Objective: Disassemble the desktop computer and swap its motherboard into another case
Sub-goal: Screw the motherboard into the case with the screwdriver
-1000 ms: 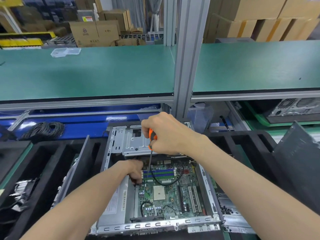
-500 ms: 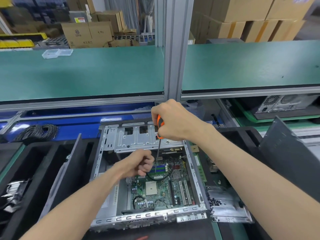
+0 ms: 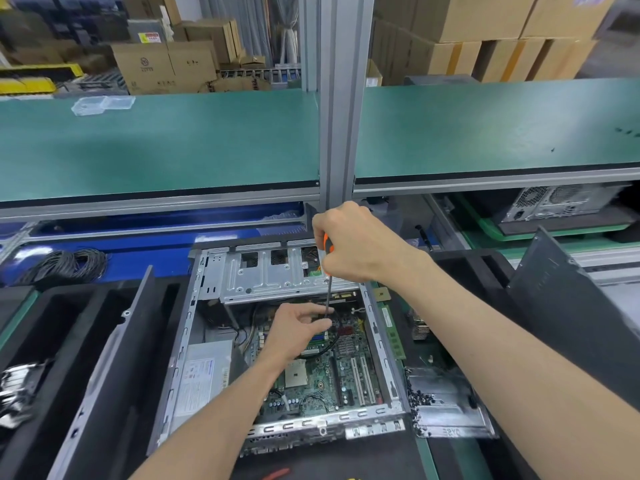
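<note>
An open desktop case [image 3: 204,344] lies flat in front of me with its green motherboard [image 3: 318,379] exposed inside. My right hand [image 3: 360,247] grips the orange handle of a screwdriver [image 3: 328,292], held upright with the shaft pointing down into the case near the drive cage [image 3: 266,275]. My left hand [image 3: 298,330] hovers over the board's upper part, its fingers reaching to the screwdriver shaft near the tip; whether they pinch it is unclear. A grey power supply [image 3: 204,375] sits left of the board.
A metal tray [image 3: 450,407] with several dark screws lies right of the case, beside loose memory sticks [image 3: 393,330]. A grey side panel [image 3: 104,368] leans in black foam on the left, another panel [image 3: 568,306] on the right. Coiled black cables [image 3: 65,265] lie back left. Another computer [image 3: 561,202] sits under the shelf.
My right hand lifted the screwdriver and shifted it right along the board's top edge. My left hand left the board's left edge, opened its fingers and reached toward the shaft.
</note>
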### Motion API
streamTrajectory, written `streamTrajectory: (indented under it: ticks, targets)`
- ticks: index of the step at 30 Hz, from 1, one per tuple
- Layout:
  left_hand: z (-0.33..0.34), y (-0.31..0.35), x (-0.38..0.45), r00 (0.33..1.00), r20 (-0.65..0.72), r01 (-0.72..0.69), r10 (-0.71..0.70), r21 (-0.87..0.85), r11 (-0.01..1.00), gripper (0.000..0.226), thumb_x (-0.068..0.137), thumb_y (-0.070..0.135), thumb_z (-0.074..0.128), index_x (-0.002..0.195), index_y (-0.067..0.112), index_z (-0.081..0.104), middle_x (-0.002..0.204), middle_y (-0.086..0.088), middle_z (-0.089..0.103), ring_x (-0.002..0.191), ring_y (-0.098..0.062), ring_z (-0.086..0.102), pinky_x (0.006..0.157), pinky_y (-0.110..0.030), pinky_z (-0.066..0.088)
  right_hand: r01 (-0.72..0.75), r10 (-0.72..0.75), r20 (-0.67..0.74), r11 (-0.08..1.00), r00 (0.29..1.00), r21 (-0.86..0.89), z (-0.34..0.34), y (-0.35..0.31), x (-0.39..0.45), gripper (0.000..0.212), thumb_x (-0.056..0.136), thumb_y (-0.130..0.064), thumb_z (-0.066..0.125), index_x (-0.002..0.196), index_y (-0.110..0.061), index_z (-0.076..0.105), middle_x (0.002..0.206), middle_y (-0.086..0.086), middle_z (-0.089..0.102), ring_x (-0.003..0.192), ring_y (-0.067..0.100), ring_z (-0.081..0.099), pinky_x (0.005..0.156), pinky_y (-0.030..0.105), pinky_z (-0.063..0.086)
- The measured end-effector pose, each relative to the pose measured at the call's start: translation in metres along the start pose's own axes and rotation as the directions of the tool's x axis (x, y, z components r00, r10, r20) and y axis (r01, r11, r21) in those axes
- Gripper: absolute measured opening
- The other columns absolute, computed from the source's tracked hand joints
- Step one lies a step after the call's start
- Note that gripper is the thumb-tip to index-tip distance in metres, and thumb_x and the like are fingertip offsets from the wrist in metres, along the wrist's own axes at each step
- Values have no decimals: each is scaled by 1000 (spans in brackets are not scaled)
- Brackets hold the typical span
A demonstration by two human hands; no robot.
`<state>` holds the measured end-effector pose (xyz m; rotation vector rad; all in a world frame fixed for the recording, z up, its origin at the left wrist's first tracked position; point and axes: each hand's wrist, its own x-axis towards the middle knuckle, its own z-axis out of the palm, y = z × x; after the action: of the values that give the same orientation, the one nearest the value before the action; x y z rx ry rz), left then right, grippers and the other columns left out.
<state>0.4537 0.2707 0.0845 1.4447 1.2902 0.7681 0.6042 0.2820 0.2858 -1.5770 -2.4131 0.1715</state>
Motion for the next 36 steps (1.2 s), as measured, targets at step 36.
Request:
streamTrajectory:
  ticks: [36]
  targets:
    - [15,-14,18,998,-29,-49,47,-63,997,17,77,19,84,77,36,81,83,12,77,89,-1,71,85,-22,51,-33,34,26,999,999,-37,4,3,-5,25,62,-13,52,85,-8,60,84,8,60,79,32,57,70,41,54]
